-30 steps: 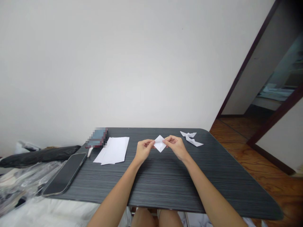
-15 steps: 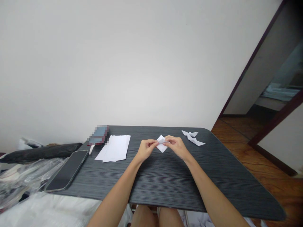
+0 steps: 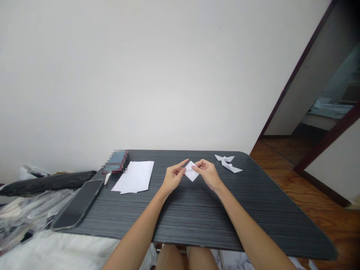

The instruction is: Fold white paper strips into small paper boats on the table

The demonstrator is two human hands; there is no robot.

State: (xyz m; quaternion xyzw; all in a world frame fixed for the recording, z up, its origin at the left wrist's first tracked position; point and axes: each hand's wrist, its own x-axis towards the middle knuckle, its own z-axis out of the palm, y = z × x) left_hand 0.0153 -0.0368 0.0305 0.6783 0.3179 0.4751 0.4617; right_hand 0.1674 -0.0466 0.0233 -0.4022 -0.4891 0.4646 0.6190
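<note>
Above the middle of the dark striped table [image 3: 197, 217], both hands hold a small white folded paper piece [image 3: 191, 171] between them. My left hand [image 3: 173, 177] pinches its left corner, with the index finger stretched out over the paper's top edge. My right hand [image 3: 207, 173] pinches the right corner with fingers curled. The paper is a small diamond shape, point down, just over the tabletop.
A finished folded paper figure [image 3: 228, 163] lies at the back right. White paper sheets [image 3: 135, 177] and a small blurred box [image 3: 116, 162] sit at the back left. A black phone [image 3: 76, 205] lies on the left edge. Beyond it are a black bundle [image 3: 45, 183] and clear plastic.
My left index finger has lifted and stretched out over the paper; the paper stays between both hands and has shifted only slightly.
</note>
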